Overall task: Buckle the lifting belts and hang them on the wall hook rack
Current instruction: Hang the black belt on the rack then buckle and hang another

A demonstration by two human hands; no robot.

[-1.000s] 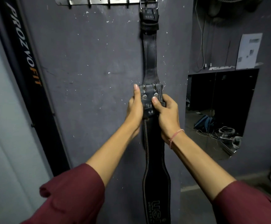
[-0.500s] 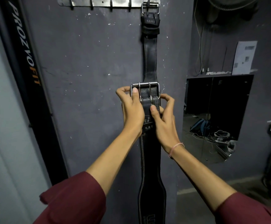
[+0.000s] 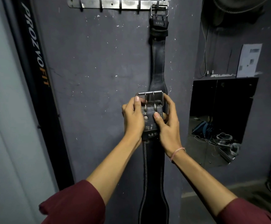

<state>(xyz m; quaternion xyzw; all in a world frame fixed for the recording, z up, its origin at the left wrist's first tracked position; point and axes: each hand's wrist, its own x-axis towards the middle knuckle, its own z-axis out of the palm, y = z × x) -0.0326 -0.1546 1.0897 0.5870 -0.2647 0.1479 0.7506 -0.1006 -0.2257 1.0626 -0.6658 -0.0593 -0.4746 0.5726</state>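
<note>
Fingers (image 3: 137,101) of both hands pinch belt buckle (image 3: 149,97).

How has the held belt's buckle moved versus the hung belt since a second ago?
Yes. The held buckle now stands raised above both hands, nearer the hook rack; earlier no frame showed above them against the hung belt.

The belt (image 3: 152,167) runs off the bottom edge — its printed lettering partly hidden by both hands

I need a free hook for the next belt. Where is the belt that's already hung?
In the head view, the hung belt hangs by its buckle from the rightmost hook of the wall hook rack, upper centre-right, behind the belt in both hands.
</note>
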